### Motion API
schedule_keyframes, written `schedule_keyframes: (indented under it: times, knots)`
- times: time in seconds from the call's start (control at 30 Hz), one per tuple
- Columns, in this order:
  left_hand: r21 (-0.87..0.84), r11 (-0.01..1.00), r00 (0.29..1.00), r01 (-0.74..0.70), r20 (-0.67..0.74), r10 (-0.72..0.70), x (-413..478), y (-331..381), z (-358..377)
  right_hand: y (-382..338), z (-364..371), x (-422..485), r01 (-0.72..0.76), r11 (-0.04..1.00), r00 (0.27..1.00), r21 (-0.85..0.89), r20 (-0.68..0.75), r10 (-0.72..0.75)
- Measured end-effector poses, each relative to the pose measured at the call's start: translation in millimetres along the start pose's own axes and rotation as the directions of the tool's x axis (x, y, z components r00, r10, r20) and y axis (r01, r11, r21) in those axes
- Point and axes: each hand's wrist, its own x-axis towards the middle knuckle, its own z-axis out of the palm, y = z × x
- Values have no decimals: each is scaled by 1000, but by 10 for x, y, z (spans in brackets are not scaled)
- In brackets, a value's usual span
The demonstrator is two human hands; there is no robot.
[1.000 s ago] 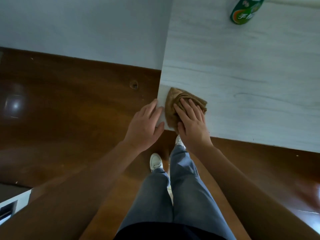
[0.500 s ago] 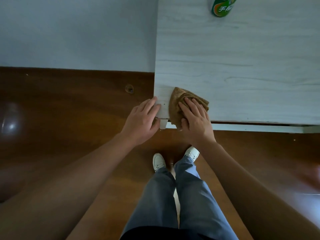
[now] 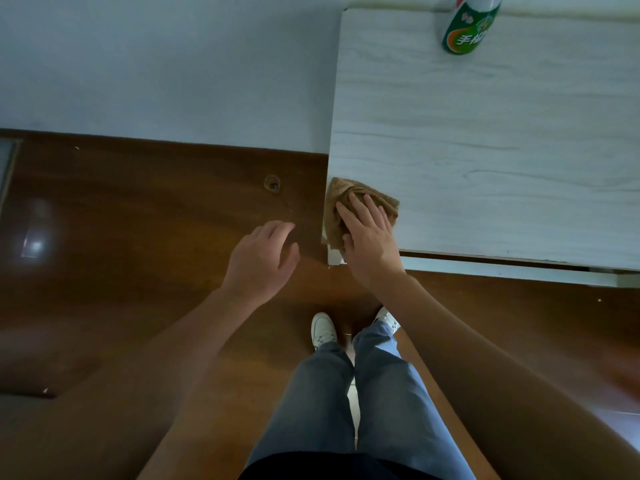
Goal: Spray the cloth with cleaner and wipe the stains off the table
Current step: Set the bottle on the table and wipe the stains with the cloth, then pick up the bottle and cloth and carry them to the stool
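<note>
Broadly, a dark brown wooden floor [image 3: 138, 244] fills the lower and left parts of the frame, with a pale wall [image 3: 156, 64] across the upper left. The pale wood-grain table [image 3: 502, 140] takes the upper right, its near left corner just above the middle of the frame. Grey-blue jeans [image 3: 346, 403] and white shoes [image 3: 322, 329] stand at the bottom centre.

The right hand [image 3: 370, 237] lies flat on the tan cloth [image 3: 337, 194], fingers straight and close together, pressing it onto that near left corner of the table. The cloth is bunched, and its left side reaches the table's edge and hangs a little over it. The left hand [image 3: 259, 261] hovers over the floor to the left of the corner, fingers loosely curled, holding nothing and touching neither table nor cloth. The green cleaner bottle [image 3: 467, 29] stands at the top of the frame, on the far part of the table, well apart from the cloth.

The wiping step looks in hand, the spraying done; whether any stain remains I cannot tell in this dim light.

The main risk is the edge. A stroke towards the left of the frame would push the bunched cloth off the corner to the floor, since only flat pressure holds it. Uneven folds could also skip over part of a stain.
</note>
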Motion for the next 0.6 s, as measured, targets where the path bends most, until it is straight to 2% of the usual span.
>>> schedule_keyframes:
  times: [0.17, 0.4, 0.6]
  knots:
    - [-69, 994, 996, 80, 31, -78, -151, -49, -122, -121, -130, -22, 36, 999, 997, 22, 62, -37]
    - [-77, 996, 999, 51, 15, -50, -92, 142, -189, 182, -508, -337, -146, 980, 989, 138, 9, 146]
    - [-32, 999, 1000, -4, -21, 3, 120, 458, -156, 599, -976, -204, -263, 939, 962, 222, -17, 273]
